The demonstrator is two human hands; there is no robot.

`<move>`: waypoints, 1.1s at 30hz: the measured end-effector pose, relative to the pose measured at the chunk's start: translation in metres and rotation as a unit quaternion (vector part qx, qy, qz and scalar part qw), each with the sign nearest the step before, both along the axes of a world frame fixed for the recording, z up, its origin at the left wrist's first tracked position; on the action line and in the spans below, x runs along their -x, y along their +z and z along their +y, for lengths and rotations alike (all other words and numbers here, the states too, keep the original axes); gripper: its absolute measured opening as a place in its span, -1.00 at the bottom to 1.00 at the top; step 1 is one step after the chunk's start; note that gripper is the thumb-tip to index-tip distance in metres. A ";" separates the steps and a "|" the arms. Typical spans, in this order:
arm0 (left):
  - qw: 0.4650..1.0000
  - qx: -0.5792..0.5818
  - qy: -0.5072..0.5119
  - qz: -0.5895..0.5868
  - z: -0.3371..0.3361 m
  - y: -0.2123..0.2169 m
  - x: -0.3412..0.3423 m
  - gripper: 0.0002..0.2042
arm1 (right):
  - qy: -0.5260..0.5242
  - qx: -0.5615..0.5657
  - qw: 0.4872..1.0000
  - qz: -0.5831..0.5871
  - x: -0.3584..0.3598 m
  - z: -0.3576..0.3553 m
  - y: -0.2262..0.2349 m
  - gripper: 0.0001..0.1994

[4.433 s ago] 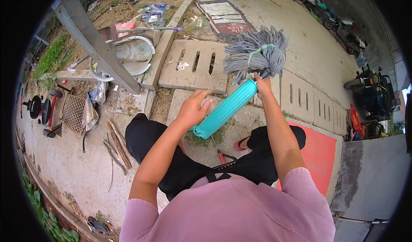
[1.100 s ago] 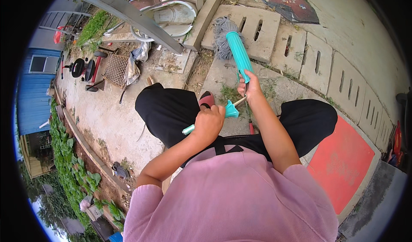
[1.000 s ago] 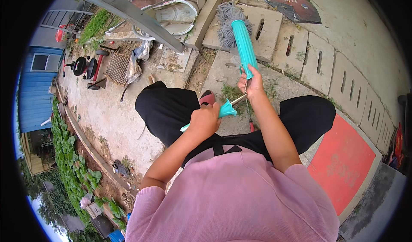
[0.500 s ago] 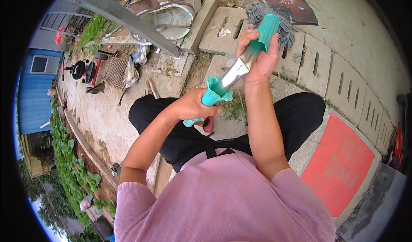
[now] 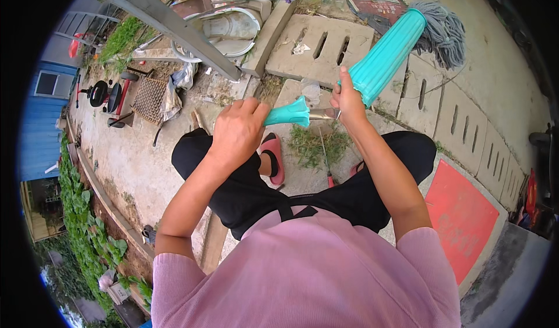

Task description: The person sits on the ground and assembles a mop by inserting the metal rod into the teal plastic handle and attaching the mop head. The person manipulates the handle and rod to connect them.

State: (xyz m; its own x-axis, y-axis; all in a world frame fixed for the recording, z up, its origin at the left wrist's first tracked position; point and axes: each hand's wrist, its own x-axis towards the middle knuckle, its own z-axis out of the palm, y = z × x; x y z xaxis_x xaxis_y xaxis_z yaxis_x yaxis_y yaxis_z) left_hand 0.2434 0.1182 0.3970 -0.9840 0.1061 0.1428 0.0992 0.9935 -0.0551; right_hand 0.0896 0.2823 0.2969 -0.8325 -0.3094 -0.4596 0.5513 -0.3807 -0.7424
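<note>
While the person crouches over the paving, the left hand [image 5: 237,131] is clenched round the flared turquoise plastic grip [image 5: 288,114] at the near end of a mop, and the right hand [image 5: 348,99] grasps the metal shaft [image 5: 322,114] just below the ribbed turquoise wringer sleeve [image 5: 386,56]. The grey string mop head [image 5: 443,30] hangs beyond, above slotted concrete drain slabs [image 5: 320,45]. Judged: this spread grip steadies both sliding parts.

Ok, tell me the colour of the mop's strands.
Grey strands, seen in the head view, beyond the teal sleeve.
</note>
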 end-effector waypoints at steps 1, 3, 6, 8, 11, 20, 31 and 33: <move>0.996 0.044 -0.040 0.059 0.001 0.012 0.008 -0.72 | 0.029 -0.042 0.999 0.010 -0.001 0.002 0.003 -0.69; 0.969 0.131 -0.121 0.173 0.003 0.033 0.028 -0.71 | 0.049 -0.030 0.998 0.037 0.001 0.004 0.015 -0.70; 0.941 0.165 -0.117 0.272 -0.005 0.039 0.051 -0.77 | 0.032 0.045 0.998 -0.008 0.001 0.006 0.055 -0.68; 0.954 0.158 -0.087 0.240 -0.014 0.032 0.058 -0.81 | 0.020 0.103 0.995 0.002 0.006 0.007 0.057 -0.65; 0.961 0.149 -0.086 0.215 -0.017 0.027 0.064 -0.87 | 0.022 0.128 0.991 -0.019 0.015 0.011 0.033 -0.67; 0.951 0.246 -0.107 0.151 0.011 0.020 0.058 -0.90 | -0.114 0.186 0.935 -0.280 0.069 0.024 -0.025 -0.46; 0.993 0.050 -0.042 0.103 0.003 -0.019 0.032 -0.83 | -0.057 0.219 0.949 -0.219 0.042 0.037 -0.002 -0.75; 0.994 0.013 -0.045 0.097 -0.001 -0.013 0.038 -0.82 | -0.018 0.237 0.955 -0.179 0.030 0.041 0.016 -0.76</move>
State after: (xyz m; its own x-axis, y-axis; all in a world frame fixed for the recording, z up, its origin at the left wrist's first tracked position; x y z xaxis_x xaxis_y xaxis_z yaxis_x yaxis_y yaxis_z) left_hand 0.2052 0.1177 0.3842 -0.9251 0.1978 0.3242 0.1719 0.9793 -0.1070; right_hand 0.0598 0.3236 0.3127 -0.6631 -0.5273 -0.5313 0.7170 -0.6514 -0.2483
